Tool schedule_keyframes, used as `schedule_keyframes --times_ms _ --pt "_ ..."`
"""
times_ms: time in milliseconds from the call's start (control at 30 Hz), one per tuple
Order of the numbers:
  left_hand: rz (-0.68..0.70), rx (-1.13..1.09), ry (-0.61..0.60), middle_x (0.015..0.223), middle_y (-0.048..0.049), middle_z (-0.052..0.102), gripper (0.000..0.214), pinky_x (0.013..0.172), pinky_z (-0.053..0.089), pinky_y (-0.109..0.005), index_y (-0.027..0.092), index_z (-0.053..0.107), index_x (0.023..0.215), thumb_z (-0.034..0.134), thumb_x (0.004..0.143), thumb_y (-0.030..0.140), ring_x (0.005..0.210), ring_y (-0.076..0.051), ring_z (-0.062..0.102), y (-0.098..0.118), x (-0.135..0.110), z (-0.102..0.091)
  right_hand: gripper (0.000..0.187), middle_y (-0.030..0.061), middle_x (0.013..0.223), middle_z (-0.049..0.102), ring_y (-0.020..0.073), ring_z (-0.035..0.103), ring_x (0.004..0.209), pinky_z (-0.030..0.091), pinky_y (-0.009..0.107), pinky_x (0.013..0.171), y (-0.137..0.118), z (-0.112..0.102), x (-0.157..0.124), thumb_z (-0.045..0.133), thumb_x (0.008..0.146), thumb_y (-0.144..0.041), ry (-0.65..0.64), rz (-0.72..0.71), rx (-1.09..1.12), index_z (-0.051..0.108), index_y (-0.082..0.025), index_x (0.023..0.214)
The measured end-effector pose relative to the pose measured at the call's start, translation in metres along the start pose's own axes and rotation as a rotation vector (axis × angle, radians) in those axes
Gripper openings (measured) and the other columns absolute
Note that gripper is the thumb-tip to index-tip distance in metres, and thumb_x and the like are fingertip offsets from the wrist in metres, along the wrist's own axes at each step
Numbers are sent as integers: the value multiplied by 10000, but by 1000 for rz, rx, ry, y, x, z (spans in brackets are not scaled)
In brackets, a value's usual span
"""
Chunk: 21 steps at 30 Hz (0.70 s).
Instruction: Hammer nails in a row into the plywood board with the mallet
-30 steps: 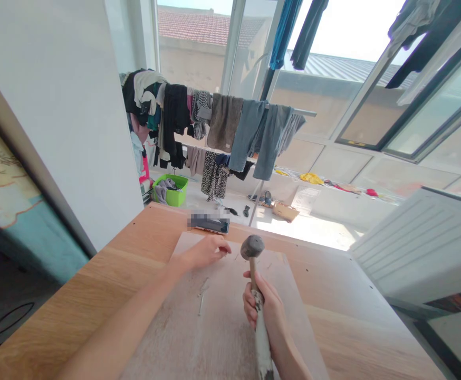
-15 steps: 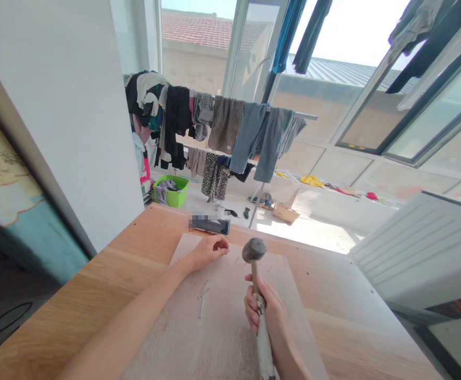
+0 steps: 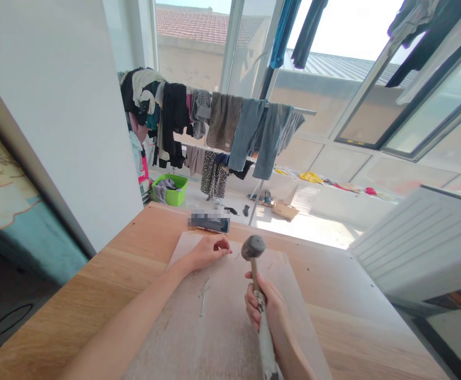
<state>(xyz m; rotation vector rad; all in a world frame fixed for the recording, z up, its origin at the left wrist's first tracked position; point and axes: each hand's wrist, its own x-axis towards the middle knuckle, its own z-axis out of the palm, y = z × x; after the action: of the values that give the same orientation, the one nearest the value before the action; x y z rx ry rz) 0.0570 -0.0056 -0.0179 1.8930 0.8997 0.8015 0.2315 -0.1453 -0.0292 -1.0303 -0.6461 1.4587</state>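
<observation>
My right hand [image 3: 268, 309] is wrapped round the pale, worn handle of a hammer [image 3: 253, 248], its dark grey head raised above the board. Thumb and index finger of my left hand [image 3: 211, 251] are pinched together low over the far part of a pale wooden board [image 3: 230, 338]. Whatever sits between those fingertips is too small to make out. Several thin nails lie loose on the board, one nail [image 3: 202, 306] nearer me and others just right of my left fingertips.
The board rests on a wood-grain table [image 3: 107, 285]. A phone [image 3: 210, 222] lies past the board's far edge. Beyond the table are a rack of hanging clothes [image 3: 224, 124], a green basket [image 3: 175, 196] and a cardboard piece [image 3: 285, 211]. A white panel [image 3: 424, 237] stands at right.
My left fingertips have shifted very slightly to the right. The hammer stays raised in my right hand, and the view has tilted a little.
</observation>
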Motion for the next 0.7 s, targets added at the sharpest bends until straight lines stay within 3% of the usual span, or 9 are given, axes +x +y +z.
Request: schedule_keyframes --times_ms 167,533,700 --pt "2 24 10 835 -22 735 102 735 479 -253 162 671 827 670 830 264 749 -137 627 1 0 1 517 -121 483 418 41 293 282 280 151 244 2 0 1 750 782 -657 24 -12 27 637 -192 978" --pt "6 23 24 806 -21 726 102 710 492 -250 155 670 810 681 802 256 725 -136 638 -5 0 1 598 -119 451 437 46 304 274 307 163 224 -3 2 0 806 686 -697 15 12 13 636 -187 947" --pt "16 -10 21 835 -26 755 196 710 514 -241 157 670 973 691 783 202 740 -138 672 -11 1 4 595 -118 450 435 47 299 273 302 164 225 -3 3 1 799 687 -700 5 18 -13 636 -189 947"
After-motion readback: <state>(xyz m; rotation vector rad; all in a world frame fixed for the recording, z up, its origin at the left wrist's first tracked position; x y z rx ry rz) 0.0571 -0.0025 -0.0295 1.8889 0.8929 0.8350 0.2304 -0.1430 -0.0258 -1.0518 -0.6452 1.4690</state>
